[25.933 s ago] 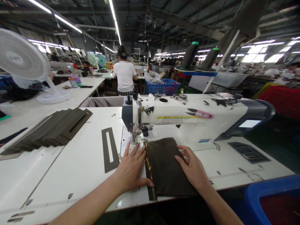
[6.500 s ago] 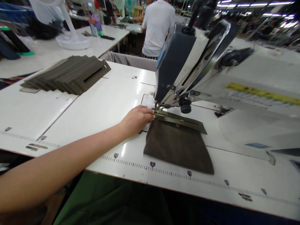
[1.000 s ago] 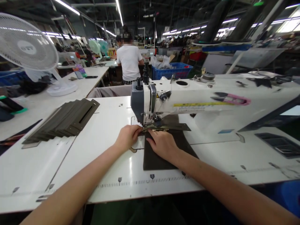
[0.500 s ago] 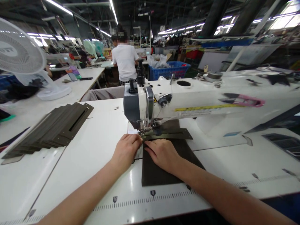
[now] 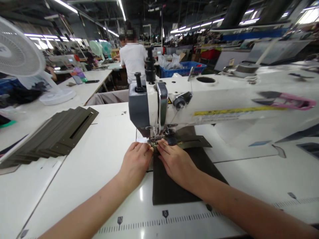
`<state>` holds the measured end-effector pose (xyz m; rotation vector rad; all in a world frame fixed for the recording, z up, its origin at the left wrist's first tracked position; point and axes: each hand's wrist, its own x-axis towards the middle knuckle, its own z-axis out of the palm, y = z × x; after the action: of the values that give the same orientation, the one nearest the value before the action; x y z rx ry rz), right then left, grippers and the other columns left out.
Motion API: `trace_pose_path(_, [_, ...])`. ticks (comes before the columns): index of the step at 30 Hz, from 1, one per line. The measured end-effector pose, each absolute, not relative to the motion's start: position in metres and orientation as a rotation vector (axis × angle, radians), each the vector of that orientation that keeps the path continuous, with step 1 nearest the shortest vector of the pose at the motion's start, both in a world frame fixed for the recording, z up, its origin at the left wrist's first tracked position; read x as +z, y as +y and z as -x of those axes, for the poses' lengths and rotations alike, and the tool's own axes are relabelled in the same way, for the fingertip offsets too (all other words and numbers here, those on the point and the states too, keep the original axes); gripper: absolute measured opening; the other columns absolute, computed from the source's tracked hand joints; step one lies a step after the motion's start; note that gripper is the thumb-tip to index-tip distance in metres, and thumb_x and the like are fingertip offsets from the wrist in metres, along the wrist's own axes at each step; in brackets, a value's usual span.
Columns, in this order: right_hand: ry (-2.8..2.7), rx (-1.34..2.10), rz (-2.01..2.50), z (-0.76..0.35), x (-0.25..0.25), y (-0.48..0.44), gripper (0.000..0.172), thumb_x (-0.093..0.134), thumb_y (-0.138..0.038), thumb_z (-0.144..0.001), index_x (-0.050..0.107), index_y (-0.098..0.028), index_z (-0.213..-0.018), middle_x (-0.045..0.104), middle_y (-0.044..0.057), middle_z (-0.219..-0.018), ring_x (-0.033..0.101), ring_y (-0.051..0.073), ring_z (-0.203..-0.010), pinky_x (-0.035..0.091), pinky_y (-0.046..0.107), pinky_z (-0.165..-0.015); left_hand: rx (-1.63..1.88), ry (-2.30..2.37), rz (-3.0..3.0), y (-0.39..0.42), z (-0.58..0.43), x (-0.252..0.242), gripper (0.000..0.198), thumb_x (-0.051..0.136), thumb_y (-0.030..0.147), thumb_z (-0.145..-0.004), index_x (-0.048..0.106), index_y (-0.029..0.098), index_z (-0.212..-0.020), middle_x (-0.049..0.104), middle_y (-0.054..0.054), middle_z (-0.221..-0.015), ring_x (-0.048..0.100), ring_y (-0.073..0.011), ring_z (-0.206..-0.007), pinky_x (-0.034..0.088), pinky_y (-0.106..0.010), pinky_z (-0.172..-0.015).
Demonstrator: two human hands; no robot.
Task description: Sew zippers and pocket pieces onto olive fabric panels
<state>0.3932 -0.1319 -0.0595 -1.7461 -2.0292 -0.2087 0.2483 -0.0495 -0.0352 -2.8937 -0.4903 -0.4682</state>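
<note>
A dark olive panel (image 5: 171, 189) of fabric or leather-like sheet lies flat under the head of a white sewing machine (image 5: 153, 109). Across it runs an olive strip (image 5: 196, 141) with a long slot and small holes at its end. My left hand (image 5: 137, 161) is closed, its fingertips pinching at the work's left edge beside the presser foot (image 5: 155, 139). My right hand (image 5: 176, 162) has its fingers bunched together on the strip and panel, just right of the needle area. Both sets of fingertips nearly meet; the exact grip and the stitch line are hidden.
Fanned out on the left is a stack of slotted olive strips (image 5: 54, 136). A white fan (image 5: 57, 95) stands behind it. Pink-handled snips (image 5: 296, 100) rest against the machine arm. A ruler scale (image 5: 139, 224) marks the front edge. Beyond are a co-worker (image 5: 133, 59) and a blue crate (image 5: 184, 69).
My right hand's fingertips have moved forward, closer to the presser foot, onto the strip. My left hand stays at the edge. The view has shifted slightly closer to the machine.
</note>
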Motion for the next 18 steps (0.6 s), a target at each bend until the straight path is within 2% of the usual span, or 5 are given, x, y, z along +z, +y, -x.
trace_pose_path(11, [-2.041,-0.249,1.735,-0.3982,-0.0582,-0.1253,0.026,0.047,-0.009,-0.082,0.060,-0.005,-0.104,0.061,0.016,-0.110,0.057,0.025,-0.101,0.045,0.038,-0.090,-0.487,-0.522,2.880,-0.0418,-0.2537,-0.0405,0.014,0.047,0.017,-0.086,0.061,0.013,-0.086,0.060,-0.007,-0.081,0.056,-0.0212,-0.075,0.043,-0.035,-0.071])
trace_pose_path(18, [-2.033,-0.238,1.730,-0.4004,-0.0570,-0.1218,0.023,0.046,-0.010,-0.083,0.062,-0.009,-0.098,0.063,0.014,-0.104,0.058,0.024,-0.096,0.048,0.036,-0.083,-0.545,-0.541,2.896,-0.0392,-0.2543,-0.0418,0.020,0.043,0.014,-0.087,0.061,0.014,-0.080,0.060,-0.008,-0.081,0.057,-0.0200,-0.076,0.044,-0.035,-0.071])
